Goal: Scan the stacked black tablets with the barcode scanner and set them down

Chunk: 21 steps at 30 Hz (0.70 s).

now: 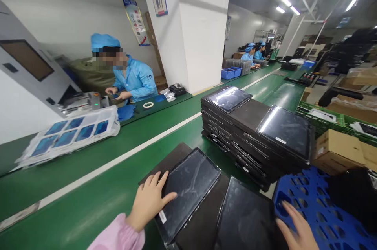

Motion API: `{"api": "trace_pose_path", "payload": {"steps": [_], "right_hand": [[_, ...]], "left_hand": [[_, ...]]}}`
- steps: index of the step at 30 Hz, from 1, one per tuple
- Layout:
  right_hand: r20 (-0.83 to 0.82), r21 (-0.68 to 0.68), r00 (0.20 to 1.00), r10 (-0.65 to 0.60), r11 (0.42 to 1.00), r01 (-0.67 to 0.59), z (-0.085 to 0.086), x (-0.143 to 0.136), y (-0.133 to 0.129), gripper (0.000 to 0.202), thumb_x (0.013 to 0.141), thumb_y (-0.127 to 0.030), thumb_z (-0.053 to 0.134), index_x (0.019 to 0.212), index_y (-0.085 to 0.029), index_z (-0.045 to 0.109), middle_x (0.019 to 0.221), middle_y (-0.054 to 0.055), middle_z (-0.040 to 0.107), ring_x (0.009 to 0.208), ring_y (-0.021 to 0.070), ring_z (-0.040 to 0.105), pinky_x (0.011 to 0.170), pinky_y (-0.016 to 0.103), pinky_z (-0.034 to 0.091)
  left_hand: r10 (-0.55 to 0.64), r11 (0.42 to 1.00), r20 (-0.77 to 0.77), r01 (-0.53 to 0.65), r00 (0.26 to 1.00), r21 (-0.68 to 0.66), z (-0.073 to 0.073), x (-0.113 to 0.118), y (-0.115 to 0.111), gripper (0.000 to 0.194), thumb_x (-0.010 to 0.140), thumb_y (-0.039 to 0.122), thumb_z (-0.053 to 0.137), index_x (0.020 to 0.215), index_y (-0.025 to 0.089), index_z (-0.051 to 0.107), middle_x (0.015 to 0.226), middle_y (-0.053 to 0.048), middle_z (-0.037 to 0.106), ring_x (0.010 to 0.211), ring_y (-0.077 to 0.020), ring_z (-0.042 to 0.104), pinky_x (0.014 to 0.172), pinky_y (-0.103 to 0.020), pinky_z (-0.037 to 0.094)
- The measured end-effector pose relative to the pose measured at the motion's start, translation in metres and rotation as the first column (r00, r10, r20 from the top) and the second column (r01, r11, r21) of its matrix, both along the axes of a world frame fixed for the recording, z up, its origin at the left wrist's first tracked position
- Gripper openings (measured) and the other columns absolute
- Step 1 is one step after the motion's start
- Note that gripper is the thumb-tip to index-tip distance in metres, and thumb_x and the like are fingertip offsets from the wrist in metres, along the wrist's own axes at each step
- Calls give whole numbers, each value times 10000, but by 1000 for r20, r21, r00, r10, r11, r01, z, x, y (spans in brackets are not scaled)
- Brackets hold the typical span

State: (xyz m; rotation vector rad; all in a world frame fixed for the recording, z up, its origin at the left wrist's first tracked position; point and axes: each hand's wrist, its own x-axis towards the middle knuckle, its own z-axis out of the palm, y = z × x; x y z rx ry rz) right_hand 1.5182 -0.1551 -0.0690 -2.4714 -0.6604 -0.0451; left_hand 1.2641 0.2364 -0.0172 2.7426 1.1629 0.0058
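Green belt (88, 203) with white stripe (118, 159), black tablets (188, 191), blue crate (318, 206), pink sleeve (118, 236)

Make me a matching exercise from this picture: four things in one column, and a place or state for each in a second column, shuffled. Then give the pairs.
Things:
1. left hand
2. right hand
3. roll of tape
4. stack of black trays

Places:
A. on the far bench, near the seated person in blue
B. on the blue plastic crate
C. flat on the near tablet screen
D. on the green belt, with two tablets on top

Pairs: 1-C, 2-B, 3-A, 4-D
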Motion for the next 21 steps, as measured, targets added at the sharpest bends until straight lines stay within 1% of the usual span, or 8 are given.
{"api": "trace_pose_path", "payload": {"steps": [1,3,5,7,12,17,19,21], "right_hand": [[34,-22,998,54,998,-53,8,3,17,626,728,-588,471,1144,-136,592,1232,151,567,1172,331,498,985,455,423],[-24,-126,983,180,975,-181,19,8,50,644,693,-548,517,1169,-118,571,1200,150,585,1144,324,512,999,462,389],[-108,-214,980,169,958,-189,24,9,74,657,691,-537,514,1183,-105,558,1154,146,602,1121,324,513,970,464,393],[-154,-270,984,85,955,-124,25,4,84,662,700,-556,490,1185,-108,551,1155,144,592,1135,329,484,945,471,392],[-172,-294,983,-70,956,16,19,-11,83,680,693,-602,466,1174,-127,544,1207,135,563,1158,345,446,921,489,379],[-83,-223,995,-47,975,27,6,-14,75,643,693,-597,494,1113,-117,577,1128,152,597,1094,370,493,910,506,391],[3,-116,1000,-18,993,18,-2,-10,64,617,682,-594,546,1079,-123,588,1122,166,589,1078,383,504,912,518,400],[66,51,998,-17,999,13,-10,-2,54,571,683,-580,609,1056,-148,594,1139,164,571,1072,367,516,902,493,432]], "left_hand": [[16,999,-72,-14,997,32,4,4,-5,727,761,569,511,1337,129,449,1321,-188,480,1215,-365,402,950,-486,376],[53,995,-137,-41,989,89,6,7,-16,746,806,575,467,1360,79,401,1259,-215,508,1139,-358,453,888,-452,414],[86,990,-155,-67,984,124,3,5,-25,764,818,592,450,1348,42,405,1166,-220,543,1067,-347,488,849,-423,429],[108,986,-150,-87,983,142,-1,1,-31,790,809,611,458,1341,29,408,1095,-210,557,1017,-341,505,822,-410,436],[155,980,-102,-140,983,143,-8,-5,-47,788,812,607,459,1347,32,402,1044,-198,545,955,-329,522,748,-381,451],[179,981,-19,-177,984,81,-12,-6,-48,799,791,598,495,1366,56,379,1037,-186,534,952,-355,518,748,-421,457],[180,983,130,-182,975,6,-25,-13,-40,769,781,561,518,1354,63,392,1057,-175,536,989,-349,513,830,-446,440],[263,965,395,-237,880,-114,-48,-25,-31,740,791,522,479,1349,48,368,1117,-178,525,1055,-317,503,935,-432,398]]}}
